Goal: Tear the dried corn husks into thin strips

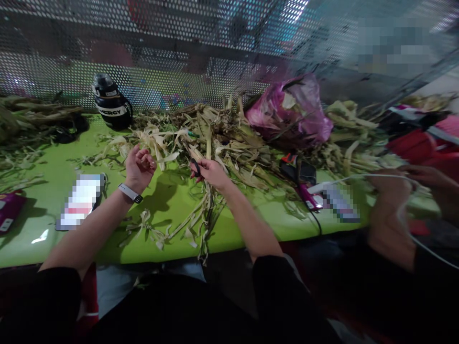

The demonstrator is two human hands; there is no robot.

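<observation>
My left hand (139, 170) is raised over the green table (158, 191), its fingers loosely curled and nothing clearly held in them. A pale strip of dried corn husk (168, 158) lies just beyond its fingertips; whether they touch I cannot tell. My right hand (214, 175) is closed around what looks like a pair of scissors, of which a black handle loop (195, 167) shows at the fingers. The blades are hard to make out against the husks. A long braided strand of husk (207, 217) runs from below my right hand to the table's front edge.
A heap of dried husks (233, 143) spans the back, with a pink plastic bag (290, 114) on it. A black bottle (111, 102) stands at back left. Phones (81, 203) lie on both sides. A white cable (373, 176) crosses near another person's arm (390, 215).
</observation>
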